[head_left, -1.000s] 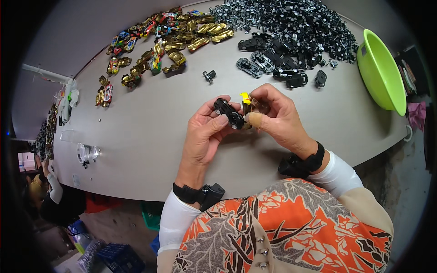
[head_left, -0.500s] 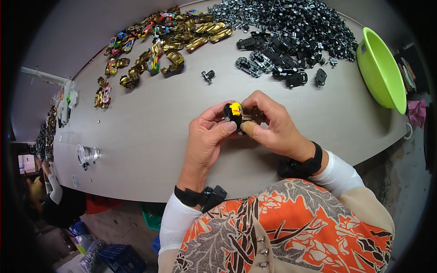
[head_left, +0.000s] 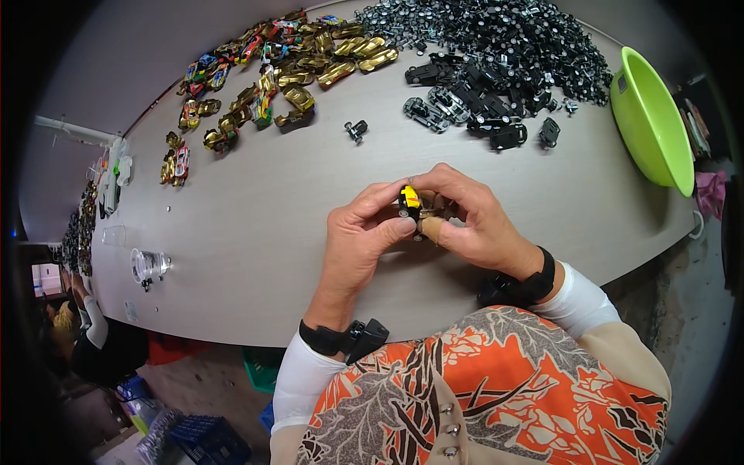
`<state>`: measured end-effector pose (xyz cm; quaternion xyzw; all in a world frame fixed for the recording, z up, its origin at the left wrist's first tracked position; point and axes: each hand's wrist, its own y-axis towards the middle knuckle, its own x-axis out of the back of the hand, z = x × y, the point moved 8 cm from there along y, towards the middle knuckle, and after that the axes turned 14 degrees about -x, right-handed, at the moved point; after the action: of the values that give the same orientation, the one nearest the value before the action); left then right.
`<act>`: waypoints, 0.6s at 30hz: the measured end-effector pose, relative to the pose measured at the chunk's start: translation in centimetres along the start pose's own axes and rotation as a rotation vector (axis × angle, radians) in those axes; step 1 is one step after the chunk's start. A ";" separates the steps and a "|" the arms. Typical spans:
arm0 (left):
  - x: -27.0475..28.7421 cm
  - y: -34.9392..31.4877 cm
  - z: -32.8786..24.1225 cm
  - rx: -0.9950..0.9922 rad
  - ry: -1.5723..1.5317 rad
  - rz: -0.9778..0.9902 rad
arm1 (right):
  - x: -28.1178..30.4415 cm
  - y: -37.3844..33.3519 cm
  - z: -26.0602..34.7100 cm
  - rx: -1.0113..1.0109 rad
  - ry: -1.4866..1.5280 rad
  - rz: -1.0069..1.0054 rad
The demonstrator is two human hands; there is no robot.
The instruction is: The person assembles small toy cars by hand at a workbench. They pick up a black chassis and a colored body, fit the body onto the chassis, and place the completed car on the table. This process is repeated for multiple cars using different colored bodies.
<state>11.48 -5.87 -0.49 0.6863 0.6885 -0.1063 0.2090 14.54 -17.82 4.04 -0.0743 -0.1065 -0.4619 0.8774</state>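
Observation:
Between both hands, over the near middle of the table, is a small toy car [head_left: 411, 199] with a yellow and black body and small wheels. My left hand [head_left: 358, 236] pinches it from the left, thumb below and fingers behind. On its other side my right hand [head_left: 465, 213] has its fingers and thumb closed on the car, a tan wrap round the thumb. The palm side of the right fingers hides part of the car. Beyond the hands, a wheel-and-axle piece [head_left: 356, 131] lies alone on the table.
Gold and coloured car bodies [head_left: 298, 97] spread over the far left. Black chassis [head_left: 508, 136] lie at the far right before a large heap of wheel sets [head_left: 535, 46]. A green basin [head_left: 655, 124] stands right, a clear cup [head_left: 149, 265] left. Another person's arm [head_left: 93, 318] shows far left.
The toy car has turned a little more upright and moved slightly right in the picture. Both hands stay closed round it, the fingers drawn closer together.

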 end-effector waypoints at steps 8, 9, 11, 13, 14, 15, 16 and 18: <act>-0.8 0.0 -0.4 -0.050 0.164 0.107 | 0.1 0.1 -0.9 -0.081 0.216 0.072; -1.1 0.0 -0.4 -0.042 0.211 0.122 | 0.2 0.1 -1.4 -0.130 0.285 0.072; -1.3 -0.5 0.4 0.000 0.251 0.141 | 0.5 0.2 -1.4 -0.106 0.269 0.017; -1.7 -0.8 0.5 -0.015 0.299 0.168 | 0.9 0.2 -1.5 -0.108 0.264 -0.019; -1.9 -0.9 0.3 -0.051 0.325 0.186 | 1.0 0.3 -1.7 -0.123 0.265 -0.028; -2.1 -0.9 0.2 -0.087 0.351 0.204 | 1.1 0.3 -1.8 -0.137 0.267 -0.037; -2.1 -0.9 0.2 -0.079 0.396 0.231 | 1.1 0.2 -1.8 -0.120 0.254 -0.037; -2.1 -0.9 0.0 -0.065 0.491 0.283 | 1.0 0.1 -1.8 -0.083 0.231 -0.033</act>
<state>10.58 -7.74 0.30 0.7738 0.6188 0.1154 0.0708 15.40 -19.00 2.57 -0.0551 0.0131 -0.4859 0.8722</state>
